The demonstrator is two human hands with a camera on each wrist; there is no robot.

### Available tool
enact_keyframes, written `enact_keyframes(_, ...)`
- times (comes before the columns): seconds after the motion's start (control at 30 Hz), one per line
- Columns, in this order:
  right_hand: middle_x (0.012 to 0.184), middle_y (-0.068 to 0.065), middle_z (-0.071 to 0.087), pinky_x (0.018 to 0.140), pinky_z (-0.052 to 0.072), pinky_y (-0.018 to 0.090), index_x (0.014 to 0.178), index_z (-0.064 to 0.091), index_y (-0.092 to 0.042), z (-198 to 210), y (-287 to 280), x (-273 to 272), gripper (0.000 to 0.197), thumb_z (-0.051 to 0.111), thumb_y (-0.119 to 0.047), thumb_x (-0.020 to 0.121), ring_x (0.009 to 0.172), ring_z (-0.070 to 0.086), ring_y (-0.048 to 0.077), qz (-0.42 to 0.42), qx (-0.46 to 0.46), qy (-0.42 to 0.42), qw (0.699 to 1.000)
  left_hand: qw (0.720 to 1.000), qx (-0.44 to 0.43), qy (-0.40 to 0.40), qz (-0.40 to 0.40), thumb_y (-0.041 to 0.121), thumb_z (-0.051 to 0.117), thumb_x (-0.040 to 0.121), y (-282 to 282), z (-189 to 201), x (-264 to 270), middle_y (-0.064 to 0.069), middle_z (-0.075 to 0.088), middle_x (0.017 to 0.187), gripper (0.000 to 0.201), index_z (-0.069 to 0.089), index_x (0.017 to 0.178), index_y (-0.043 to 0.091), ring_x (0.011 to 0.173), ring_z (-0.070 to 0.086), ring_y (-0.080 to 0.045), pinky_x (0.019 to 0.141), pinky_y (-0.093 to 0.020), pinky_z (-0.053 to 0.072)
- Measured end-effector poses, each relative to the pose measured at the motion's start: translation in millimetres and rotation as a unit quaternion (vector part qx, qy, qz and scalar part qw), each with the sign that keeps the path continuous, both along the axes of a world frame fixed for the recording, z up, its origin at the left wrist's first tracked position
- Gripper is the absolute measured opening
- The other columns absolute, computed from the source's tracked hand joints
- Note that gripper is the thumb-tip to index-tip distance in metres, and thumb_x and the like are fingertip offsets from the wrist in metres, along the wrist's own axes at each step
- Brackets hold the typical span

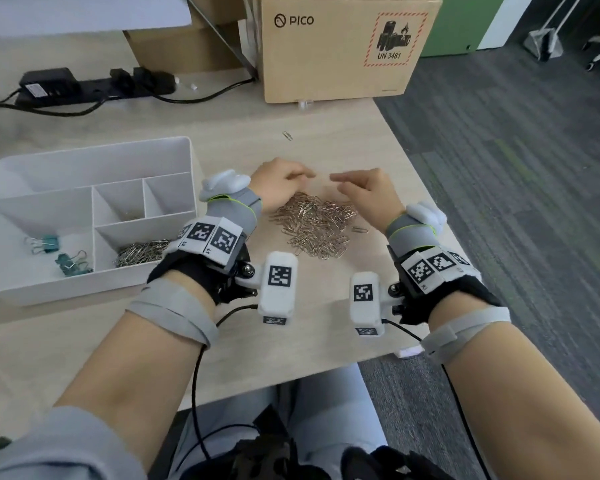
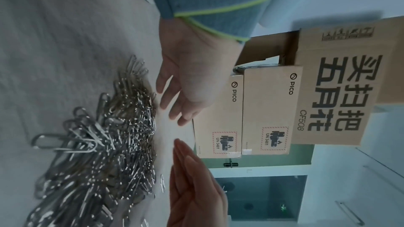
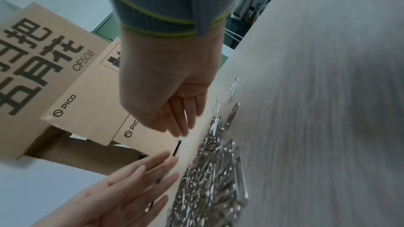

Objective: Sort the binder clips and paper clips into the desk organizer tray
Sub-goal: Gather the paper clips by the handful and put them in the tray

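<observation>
A heap of silver paper clips (image 1: pixel 314 225) (image 2: pixel 113 144) (image 3: pixel 214 175) lies on the wooden desk. My left hand (image 1: pixel 288 183) (image 2: pixel 186 92) and right hand (image 1: pixel 361 185) (image 3: pixel 170 103) hover at the heap's far side. Their fingertips nearly meet, the fingers are straight and the palms face the heap; neither holds anything. The white organizer tray (image 1: pixel 94 150) stands to the left. Two teal binder clips (image 1: pixel 44 243) (image 1: pixel 71 265) lie in its left compartment, and paper clips (image 1: pixel 139 252) fill its front compartment. The wrist views show the opposite hands: right (image 2: pixel 192 187), left (image 3: pixel 131 187).
A single paper clip (image 1: pixel 287 135) lies beyond the hands, another (image 1: pixel 359 229) right of the heap. A PICO cardboard box (image 1: pixel 343 46) stands at the back, a black power strip (image 1: pixel 94 84) at the back left. The desk's right edge (image 1: pixel 416 168) borders carpeted floor.
</observation>
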State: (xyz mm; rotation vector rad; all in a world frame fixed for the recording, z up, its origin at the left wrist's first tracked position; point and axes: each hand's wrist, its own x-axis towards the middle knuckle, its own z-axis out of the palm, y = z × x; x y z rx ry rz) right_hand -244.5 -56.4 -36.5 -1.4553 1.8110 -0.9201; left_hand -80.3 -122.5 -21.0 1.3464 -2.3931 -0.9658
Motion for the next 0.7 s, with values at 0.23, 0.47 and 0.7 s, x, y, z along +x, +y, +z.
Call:
enact_keyframes(0.23,0.15,0.015,0.033,0.11,0.019,0.032,0.131,0.046,0.004,-5,-14,-14,0.04,0.045,-0.016,0.096,0.14,0.026,0.029,0.038,0.101,0.148,0.983,0.993,-0.031,-0.083,0.078,0.005,0.037,0.092,-43,-5,-22,-0.016,0.043,0.142,0.039,0.047,0.13,0.003,0.127,0.043,-0.035,0.102,-0.034,0.034)
enact_keyframes(0.47,0.158,0.002,0.02,0.112,0.015,0.022,0.139,0.044,-0.014,2,-32,-25,0.042,0.041,-0.026,0.098,0.146,0.018,0.018,0.075,0.131,0.169,0.974,0.977,-0.058,-0.202,0.047,0.01,0.034,0.094,-68,-21,-38,-0.018,0.022,0.15,0.04,0.036,0.13,-0.005,0.132,0.028,-0.037,0.103,-0.043,0.027)
enact_keyframes(0.7,0.154,0.01,0.027,0.109,0.018,0.032,0.135,0.044,0.003,2,-29,-17,0.044,0.043,-0.02,0.098,0.143,0.022,0.025,0.071,0.122,0.194,0.971,0.986,-0.092,-0.103,0.098,0.026,0.037,0.092,-65,-25,-38,-0.014,0.061,0.09,0.023,0.058,0.096,0.014,0.092,0.05,-0.034,0.072,-0.032,0.041)
